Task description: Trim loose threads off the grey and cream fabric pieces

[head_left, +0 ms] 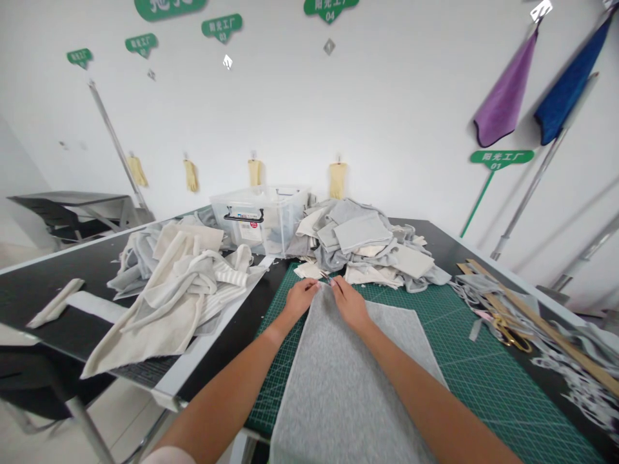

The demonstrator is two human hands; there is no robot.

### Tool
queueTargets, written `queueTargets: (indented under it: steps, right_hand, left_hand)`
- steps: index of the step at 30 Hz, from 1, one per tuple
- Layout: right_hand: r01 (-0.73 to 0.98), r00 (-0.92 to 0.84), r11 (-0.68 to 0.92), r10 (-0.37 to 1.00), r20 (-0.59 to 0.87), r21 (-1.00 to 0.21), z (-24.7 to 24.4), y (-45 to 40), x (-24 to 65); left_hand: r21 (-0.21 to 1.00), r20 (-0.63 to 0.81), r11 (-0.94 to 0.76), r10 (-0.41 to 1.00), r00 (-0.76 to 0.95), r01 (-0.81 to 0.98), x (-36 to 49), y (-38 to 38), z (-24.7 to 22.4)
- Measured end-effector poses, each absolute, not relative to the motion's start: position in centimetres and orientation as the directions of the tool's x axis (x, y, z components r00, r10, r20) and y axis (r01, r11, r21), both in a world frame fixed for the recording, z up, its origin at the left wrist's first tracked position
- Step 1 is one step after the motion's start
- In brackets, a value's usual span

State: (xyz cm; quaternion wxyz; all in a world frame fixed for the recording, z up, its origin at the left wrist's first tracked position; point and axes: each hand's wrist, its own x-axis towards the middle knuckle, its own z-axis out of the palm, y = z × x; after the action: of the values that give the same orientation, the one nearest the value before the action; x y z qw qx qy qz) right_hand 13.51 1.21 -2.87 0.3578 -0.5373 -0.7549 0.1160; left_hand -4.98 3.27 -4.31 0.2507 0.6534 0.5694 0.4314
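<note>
A grey cloth [348, 374] lies over the green cutting mat [488, 361] and runs toward me past the front edge. At its far left corner my left hand [302, 296] pinches the cloth's edge. Just to the right, my right hand [347, 301] is closed on a small metal tool [325, 277], perhaps scissors or snips, whose tip points at that corner. The tool is small and partly hidden by the fingers.
Behind my hands sits a heap of grey and cream cloth pieces [362, 238], beside a clear plastic bin [261, 219]. More cloths [178, 283] pile up at the left. Gold-handled scissors [512, 335], wooden strips [556, 328] and scraps [580, 380] lie at the right.
</note>
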Motion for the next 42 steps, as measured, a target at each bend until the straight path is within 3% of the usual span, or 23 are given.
queueTargets:
  steps: [14,25,42]
  right_hand:
    - [0.819,-0.083,0.324,0.883,0.461,-0.473,-2.9,0.7,13.1]
    - [0.874,-0.161,0.286,0.933,0.322,-0.392,-2.1,0.1,12.9]
    - [0.900,-0.198,0.289,0.938,0.286,-0.326,-2.1,0.1,12.9]
  left_hand:
    - [0.824,0.266,-0.236,0.964,0.015,0.516,-5.1,2.8,-3.5]
    - [0.838,0.332,-0.322,0.942,0.057,0.441,-5.3,3.6,-4.6]
    - [0.813,0.369,-0.363,0.926,0.079,0.456,-5.4,3.5,-4.5]
